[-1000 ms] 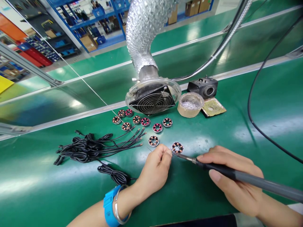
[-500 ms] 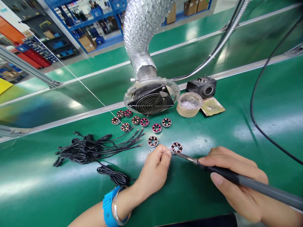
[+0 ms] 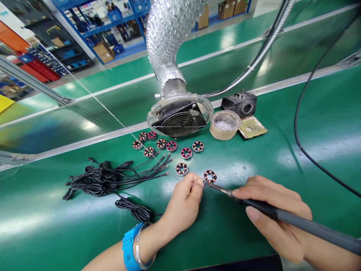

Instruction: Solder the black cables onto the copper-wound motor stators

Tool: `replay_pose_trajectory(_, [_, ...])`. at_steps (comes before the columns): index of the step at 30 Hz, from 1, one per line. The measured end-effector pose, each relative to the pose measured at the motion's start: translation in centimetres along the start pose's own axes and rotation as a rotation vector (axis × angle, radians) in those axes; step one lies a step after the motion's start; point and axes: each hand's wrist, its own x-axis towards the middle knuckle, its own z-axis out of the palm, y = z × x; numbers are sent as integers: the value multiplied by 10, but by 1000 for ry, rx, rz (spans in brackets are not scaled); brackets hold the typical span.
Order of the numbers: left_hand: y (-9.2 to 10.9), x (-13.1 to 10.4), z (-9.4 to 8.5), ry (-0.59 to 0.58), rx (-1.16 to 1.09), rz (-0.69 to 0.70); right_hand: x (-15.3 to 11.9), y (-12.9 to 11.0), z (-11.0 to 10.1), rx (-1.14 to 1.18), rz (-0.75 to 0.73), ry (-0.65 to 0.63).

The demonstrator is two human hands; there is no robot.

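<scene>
My right hand [image 3: 276, 218] grips a soldering iron [image 3: 284, 215] by its dark handle. The iron's tip touches or nearly touches the near edge of a small ring-shaped coil part [image 3: 210, 176] with copper windings. Just left of that part, my left hand [image 3: 184, 201] is closed in a pinch, fingertips close to the tip. A thin solder wire [image 3: 177, 179] sticks out behind the pinching fingers; what else they hold is hidden. A coiled black cable [image 3: 135, 209] runs under my left wrist. Another coil part [image 3: 182, 169] lies beside my left knuckles.
Several coil parts [image 3: 171, 146], copper and red, stand farther back. A heap of black cables [image 3: 98, 178] lies left. Above hangs a fume extractor [image 3: 180, 118] on a foil duct [image 3: 166, 41]. A round tub [image 3: 225, 130], yellow sponge [image 3: 252, 128] and black iron holder [image 3: 239, 104] sit at the back.
My right hand and the soldering iron have shifted slightly left, with the tip still at the coil part's near edge. My left hand stays nearly in place.
</scene>
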Motion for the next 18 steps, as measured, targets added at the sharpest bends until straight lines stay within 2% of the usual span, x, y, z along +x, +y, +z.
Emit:
replay_pose_trajectory(12, [-4,1,1,-27,44,45,9,-11,-4,-43,-11,-1])
replay_pose_trajectory(18, [-5,1,1,-28,53,46,7,-9,-4,-37,-11,1])
